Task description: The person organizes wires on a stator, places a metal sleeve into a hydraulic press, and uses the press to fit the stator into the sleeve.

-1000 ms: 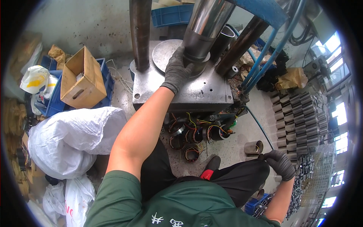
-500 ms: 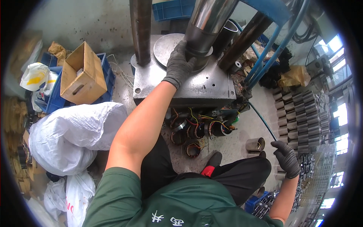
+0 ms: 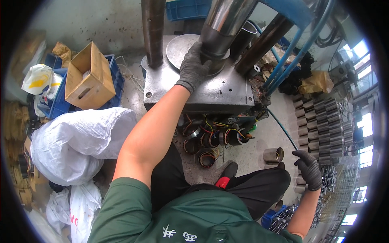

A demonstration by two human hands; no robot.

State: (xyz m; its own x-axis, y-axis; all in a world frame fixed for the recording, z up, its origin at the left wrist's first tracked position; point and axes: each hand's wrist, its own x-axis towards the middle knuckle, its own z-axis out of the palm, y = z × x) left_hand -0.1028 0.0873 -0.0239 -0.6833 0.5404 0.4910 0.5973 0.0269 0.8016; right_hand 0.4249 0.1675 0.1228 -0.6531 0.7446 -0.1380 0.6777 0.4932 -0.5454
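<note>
A dark grey glove covers my left hand (image 3: 193, 67), whose fingers and thumb curve against the near left side of a dark metal sleeve (image 3: 214, 41). That sleeve stands over the round plate (image 3: 178, 50) on the press bed (image 3: 162, 87), beneath a shiny steel ram (image 3: 231, 16). Its far side is hidden. At the right, my gloved right hand (image 3: 308, 170) is closed around the end of a thin, dark lever rod (image 3: 281, 127), which slopes up to the press's right side.
Wound motor stators (image 3: 207, 159) with coloured wires lie on the floor below the press. Stacked metal cylinders (image 3: 324, 125) line the right. A cardboard box (image 3: 91, 81) in a blue crate and a white sack (image 3: 77, 141) stand at left. Thick columns (image 3: 154, 36) flank the ram.
The view has shifted very slightly. Both hands keep their places on the sleeve and the lever rod, with no clear movement of either.
</note>
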